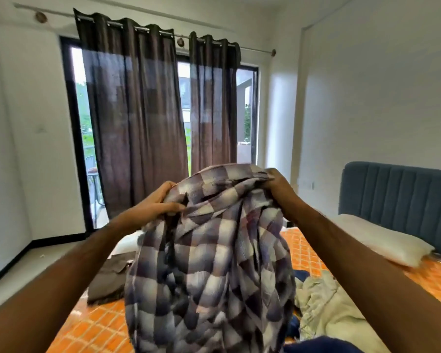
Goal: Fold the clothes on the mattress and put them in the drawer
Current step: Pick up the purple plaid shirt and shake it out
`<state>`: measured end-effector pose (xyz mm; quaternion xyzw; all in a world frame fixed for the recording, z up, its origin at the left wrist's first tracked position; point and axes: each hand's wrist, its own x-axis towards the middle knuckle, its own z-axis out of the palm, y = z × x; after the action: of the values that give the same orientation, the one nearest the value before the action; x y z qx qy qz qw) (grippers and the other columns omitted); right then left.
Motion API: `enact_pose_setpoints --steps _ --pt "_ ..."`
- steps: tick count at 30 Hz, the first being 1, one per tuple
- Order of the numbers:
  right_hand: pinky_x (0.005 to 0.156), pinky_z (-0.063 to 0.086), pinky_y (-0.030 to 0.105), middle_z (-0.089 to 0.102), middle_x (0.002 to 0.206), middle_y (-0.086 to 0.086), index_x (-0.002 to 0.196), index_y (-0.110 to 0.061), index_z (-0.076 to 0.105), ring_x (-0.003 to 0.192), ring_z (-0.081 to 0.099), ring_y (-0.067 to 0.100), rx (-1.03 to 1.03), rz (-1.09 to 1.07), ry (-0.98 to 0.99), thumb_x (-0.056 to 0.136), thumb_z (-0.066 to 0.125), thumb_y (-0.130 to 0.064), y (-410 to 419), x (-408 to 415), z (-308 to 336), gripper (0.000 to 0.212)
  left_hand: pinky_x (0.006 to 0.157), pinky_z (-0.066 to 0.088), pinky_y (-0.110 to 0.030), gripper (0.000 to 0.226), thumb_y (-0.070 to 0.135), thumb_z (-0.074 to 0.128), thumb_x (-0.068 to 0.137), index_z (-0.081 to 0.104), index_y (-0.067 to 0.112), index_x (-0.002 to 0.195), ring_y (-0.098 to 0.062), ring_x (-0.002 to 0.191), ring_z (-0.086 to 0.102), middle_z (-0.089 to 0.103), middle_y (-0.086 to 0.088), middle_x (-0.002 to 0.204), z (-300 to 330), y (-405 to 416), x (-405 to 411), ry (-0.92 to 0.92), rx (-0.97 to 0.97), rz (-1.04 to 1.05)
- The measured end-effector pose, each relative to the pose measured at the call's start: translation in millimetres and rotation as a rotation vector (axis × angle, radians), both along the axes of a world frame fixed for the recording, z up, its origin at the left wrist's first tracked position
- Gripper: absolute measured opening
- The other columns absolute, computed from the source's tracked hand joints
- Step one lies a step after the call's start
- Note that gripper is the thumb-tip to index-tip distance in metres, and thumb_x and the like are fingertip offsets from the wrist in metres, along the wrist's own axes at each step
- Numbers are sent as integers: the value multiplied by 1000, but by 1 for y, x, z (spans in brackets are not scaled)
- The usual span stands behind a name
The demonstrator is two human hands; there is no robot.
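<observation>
Checked cloth (209, 250) bunched in both hands' curled fingers.

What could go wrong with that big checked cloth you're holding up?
The checked cloth hangs bunched from the left hand and right hand, so it might fold crooked. Its bottom hangs close to the pale green garment on the mattress and could drag it along. It also hides what lies under it.

hands 2 (154, 202) | garments 4 (209, 250) | pillow 1 (382, 240) | curtains 2 (135, 110)
</observation>
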<state>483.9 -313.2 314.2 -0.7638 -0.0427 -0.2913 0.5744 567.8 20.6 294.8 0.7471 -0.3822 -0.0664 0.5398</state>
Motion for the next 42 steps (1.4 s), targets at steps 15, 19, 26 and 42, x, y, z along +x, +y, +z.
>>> enact_pose_setpoints --steps 15,19,26,42 --pt "64 38 25 56 74 -1 68 -24 59 69 52 8 -867 45 562 98 66 -38 -16 32 -162 33 76 44 -33 20 29 66 96 73 13 85 -21 83 59 50 6 81 -138 18 53 -631 601 275" --pt "76 54 44 71 97 13 106 -19 57 84 66 22 -634 164 515 86 79 -19 -13 33 -162 30 73 45 -30 13 31 66 92 73 23 99 -17 89 64 69 5 90 -124 22 52 -665 484 401" --pt "75 41 35 52 105 6 123 -18 61 93 51 26 -1153 291 480 92 55 -3 40 49 -169 35 69 41 -29 16 18 63 91 52 20 102 -23 83 58 60 2 93 -123 10 49 -696 732 112" --pt "84 49 39 56 129 3 98 -24 69 113 53 25 -2136 315 -511 95 42 -20 51 17 -115 28 58 45 -30 11 25 65 91 69 29 100 -18 84 57 55 5 108 -78 19 22 -1561 985 -276"
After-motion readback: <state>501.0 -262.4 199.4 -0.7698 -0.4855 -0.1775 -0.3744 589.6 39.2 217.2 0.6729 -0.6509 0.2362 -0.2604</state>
